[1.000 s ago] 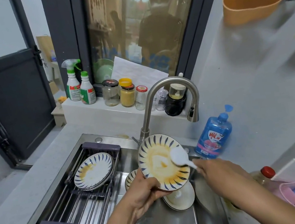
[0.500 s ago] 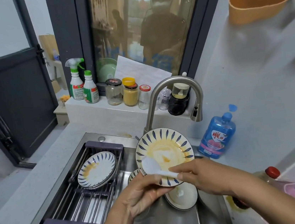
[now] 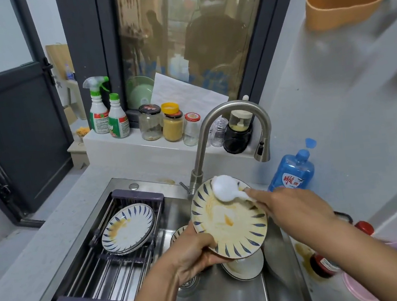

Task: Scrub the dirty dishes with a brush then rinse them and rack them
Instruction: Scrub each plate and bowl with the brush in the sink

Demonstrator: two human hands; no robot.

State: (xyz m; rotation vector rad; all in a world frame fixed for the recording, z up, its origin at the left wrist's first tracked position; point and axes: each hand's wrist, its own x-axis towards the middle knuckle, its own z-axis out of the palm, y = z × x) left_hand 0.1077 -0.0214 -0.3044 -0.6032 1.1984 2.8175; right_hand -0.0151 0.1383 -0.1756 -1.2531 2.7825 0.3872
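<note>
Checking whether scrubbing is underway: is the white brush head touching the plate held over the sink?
Touching. The head view shows the brush pressed head-down on the upper face of the plate, no gap visible.

We see 1 plate point(image 3: 228, 221), blue-striped with yellow stains, tilted up over the sink point(image 3: 223, 297). The white brush point(image 3: 223, 188) head is on its upper rim. Stained stacked plates point(image 3: 128, 230) lean on the rack point(image 3: 102, 274). 1 white bowl point(image 3: 244, 266) sits in the sink below.
</note>
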